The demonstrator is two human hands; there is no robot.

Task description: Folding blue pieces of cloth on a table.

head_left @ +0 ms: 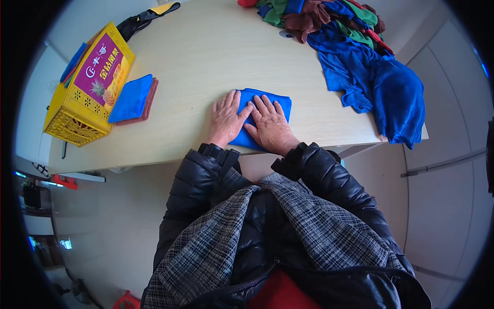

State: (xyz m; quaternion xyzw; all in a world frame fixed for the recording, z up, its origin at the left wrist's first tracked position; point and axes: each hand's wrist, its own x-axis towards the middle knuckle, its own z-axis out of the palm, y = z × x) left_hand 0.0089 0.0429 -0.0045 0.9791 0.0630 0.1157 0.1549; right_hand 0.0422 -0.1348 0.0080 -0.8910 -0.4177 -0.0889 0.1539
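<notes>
A folded blue cloth (247, 135) lies flat near the front edge of the table. My left hand (227, 119) rests on its left side, fingers stretched out and partly beyond the cloth's edge. Across its right part, my right hand (271, 125) lies flat with the fingers a little spread. The two thumbs come close together over the cloth. Neither hand grips anything. To the left, a folded blue cloth (131, 98) sits on top of a folded brown cloth (151, 104), beside a yellow box.
The yellow plastic basket (77, 116) with a purple panel stands at the left, folded cloths in it. A heap of blue, green, red and brown cloths (355, 56) covers the back right, one blue cloth (399, 100) hanging over the front edge. A black-and-yellow item (146, 19) lies at the back left.
</notes>
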